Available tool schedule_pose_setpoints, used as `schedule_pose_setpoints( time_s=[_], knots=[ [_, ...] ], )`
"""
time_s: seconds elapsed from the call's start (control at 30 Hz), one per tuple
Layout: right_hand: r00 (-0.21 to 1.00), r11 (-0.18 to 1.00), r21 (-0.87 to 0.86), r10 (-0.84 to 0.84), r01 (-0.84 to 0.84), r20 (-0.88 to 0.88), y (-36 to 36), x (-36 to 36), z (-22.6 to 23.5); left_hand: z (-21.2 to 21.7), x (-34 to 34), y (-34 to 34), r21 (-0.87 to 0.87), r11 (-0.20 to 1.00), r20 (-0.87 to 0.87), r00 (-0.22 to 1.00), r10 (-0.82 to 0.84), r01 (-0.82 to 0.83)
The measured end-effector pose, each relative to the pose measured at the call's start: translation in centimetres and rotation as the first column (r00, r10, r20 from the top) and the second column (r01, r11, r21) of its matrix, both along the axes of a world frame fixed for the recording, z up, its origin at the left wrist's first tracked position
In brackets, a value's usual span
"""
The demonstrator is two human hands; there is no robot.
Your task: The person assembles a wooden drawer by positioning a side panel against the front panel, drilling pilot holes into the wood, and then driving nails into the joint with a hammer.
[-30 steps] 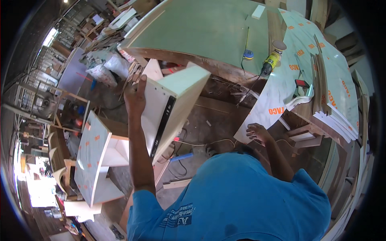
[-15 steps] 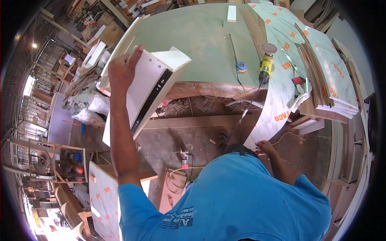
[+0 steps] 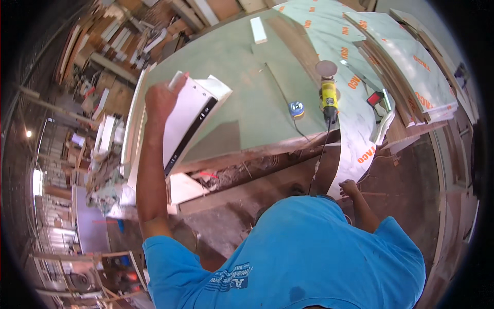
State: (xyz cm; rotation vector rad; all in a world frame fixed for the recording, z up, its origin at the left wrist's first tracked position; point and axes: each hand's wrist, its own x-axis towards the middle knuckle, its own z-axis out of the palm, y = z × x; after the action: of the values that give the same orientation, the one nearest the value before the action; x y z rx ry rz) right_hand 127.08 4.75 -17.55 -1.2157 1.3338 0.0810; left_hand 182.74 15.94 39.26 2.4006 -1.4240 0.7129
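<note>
The white board (image 3: 188, 121) has risen over the green surface (image 3: 247, 98), left hand (image 3: 160, 100) fingers grasping it; beyond them lies a yellow grinder (image 3: 328, 98). Right hand (image 3: 350, 188) fingers: cannot tell.

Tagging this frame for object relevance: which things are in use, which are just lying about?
In use: left hand gripping white drawer box; green workbench.
Lying about: yellow power tool, blue tape measure, laminate sheets, white block.
</note>
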Motion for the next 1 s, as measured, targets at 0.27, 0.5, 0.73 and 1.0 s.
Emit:
schedule_pose_setpoints(
  time_s=[0.27, 0.5, 0.73, 1.0],
  knots=[
    [0.966, 0.976, -0.11, -0.205, 0.189, -0.157, 7.4, -9.4, -2.2, -7.0, 2.4, -7.8, 0.06, 0.974, 0.096, 0.97, -0.224, 0.219],
    [0.754, 0.784, 0.04, -0.579, 0.619, -0.31, 19.8, -12.1, -2.0, -14.5, -0.9, -8.4, 0.122, 0.925, 0.118, 0.921, -0.372, 0.359],
    [0.581, 0.585, 0.104, -0.738, 0.804, -0.343, 27.0, -4.5, -3.4, -25.3, -1.6, -1.7, 0.117, 0.839, -0.094, 0.847, -0.523, 0.531],
    [0.847, 0.847, -0.039, -0.532, 0.531, -0.022, 27.1, 3.2, -3.3, -27.7, 0.9, -0.2, 0.105, 0.798, -0.519, 0.718, -0.465, 0.593]
  ],
)
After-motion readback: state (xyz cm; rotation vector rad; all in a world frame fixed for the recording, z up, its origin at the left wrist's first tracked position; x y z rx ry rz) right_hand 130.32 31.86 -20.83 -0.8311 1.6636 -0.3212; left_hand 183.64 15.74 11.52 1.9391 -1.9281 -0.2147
